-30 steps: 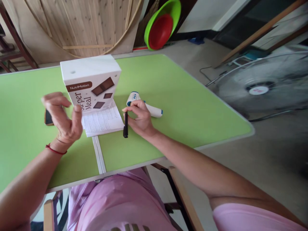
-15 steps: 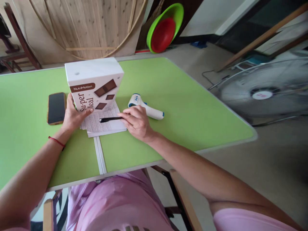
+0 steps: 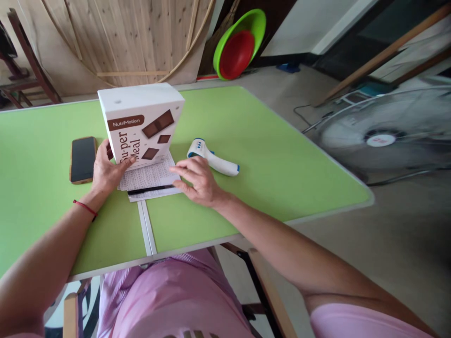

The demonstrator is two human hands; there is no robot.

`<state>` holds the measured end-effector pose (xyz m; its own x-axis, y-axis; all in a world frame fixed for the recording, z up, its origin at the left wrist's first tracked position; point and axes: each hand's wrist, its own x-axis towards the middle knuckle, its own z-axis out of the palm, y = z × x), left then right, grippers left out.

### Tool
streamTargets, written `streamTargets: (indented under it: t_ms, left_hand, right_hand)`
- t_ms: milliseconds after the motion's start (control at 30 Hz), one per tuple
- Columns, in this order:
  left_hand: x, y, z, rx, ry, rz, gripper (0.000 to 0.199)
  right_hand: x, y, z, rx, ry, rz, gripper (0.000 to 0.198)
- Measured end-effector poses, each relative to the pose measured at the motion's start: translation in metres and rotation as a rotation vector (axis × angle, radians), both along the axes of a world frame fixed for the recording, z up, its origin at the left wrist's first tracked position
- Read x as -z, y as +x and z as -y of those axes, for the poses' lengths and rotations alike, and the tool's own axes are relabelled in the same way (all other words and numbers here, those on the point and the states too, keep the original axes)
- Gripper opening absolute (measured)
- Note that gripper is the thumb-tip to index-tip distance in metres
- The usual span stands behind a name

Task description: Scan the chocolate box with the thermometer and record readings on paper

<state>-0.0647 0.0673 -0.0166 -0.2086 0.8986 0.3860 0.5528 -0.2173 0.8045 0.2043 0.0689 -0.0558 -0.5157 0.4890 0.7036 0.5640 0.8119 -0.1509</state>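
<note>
Pen (image 3: 151,189): lies across the near part of the written sheets (image 3: 150,178) on the counter (image 3: 268,159).
Right grip (image 3: 199,183): empty, fingers loosely parted by the pen's end; whether touching, I cannot tell.
Left grip (image 3: 106,169): grasping the box (image 3: 121,109) low, my thumb on its front; step, I judge: steadying. Moving it would call for a firm hold.
Box: upright; contents hidden.
Basins: red basin (image 3: 237,55) inside green basin (image 3: 259,28).

Green table (image 3: 268,180) under phone (image 3: 83,160), thermometer (image 3: 223,165), papers (image 3: 150,177) and, perhaps, box (image 3: 141,124).
</note>
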Motion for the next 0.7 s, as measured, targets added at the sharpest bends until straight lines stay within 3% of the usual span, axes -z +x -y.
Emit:
streamTargets:
  t_ms: [133,267,367,500,600,700]
  left_hand:
    - [-0.006,0.006,0.006,0.021,0.012,0.027,0.058]
    - [-0.008,0.009,0.007,0.056,0.003,0.037,0.053]
    - [-0.007,0.008,0.006,0.068,-0.022,0.026,0.051]
    - [-0.005,0.006,0.004,0.078,-0.03,0.018,0.051]
    - [-0.003,0.006,0.004,0.09,-0.035,0.01,0.052]
    - [-0.001,0.007,0.004,0.111,-0.035,-0.012,0.053]
  right_hand:
    - [-0.008,0.016,-0.009,0.504,-0.076,0.006,0.035]
    - [-0.017,0.028,-0.012,0.719,-0.273,0.184,0.047]
    - [-0.021,0.029,-0.011,0.749,-0.429,0.311,0.039]
    - [-0.02,0.029,-0.014,0.766,-0.495,0.289,0.035]
    - [-0.025,0.031,-0.017,0.703,-0.483,-0.017,0.042]
    - [-0.041,0.021,-0.009,0.419,-0.511,-0.52,0.034]
